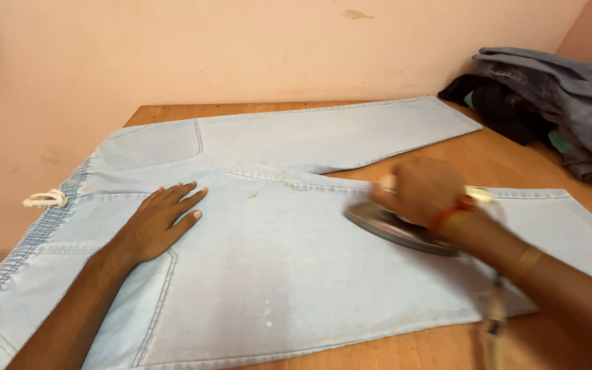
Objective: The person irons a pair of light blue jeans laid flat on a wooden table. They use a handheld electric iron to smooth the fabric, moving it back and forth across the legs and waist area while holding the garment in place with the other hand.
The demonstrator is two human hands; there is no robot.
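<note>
Pale blue jeans [289, 260] lie spread flat on a wooden table [515, 147], waistband to the left, legs running right. My left hand [162, 219] rests flat on the fabric near the back pocket, fingers apart and pressing down. My right hand [423, 188] is closed around the handle of a metal clothes iron [392, 226], whose soleplate sits on the near leg. The iron's cord [493, 315] hangs down past my right forearm, blurred.
A heap of dark and grey-blue clothes [549, 96] is piled at the table's back right corner. A pink wall [241, 48] stands right behind the table. A white drawstring [46, 199] pokes out at the waistband, over the table's left edge.
</note>
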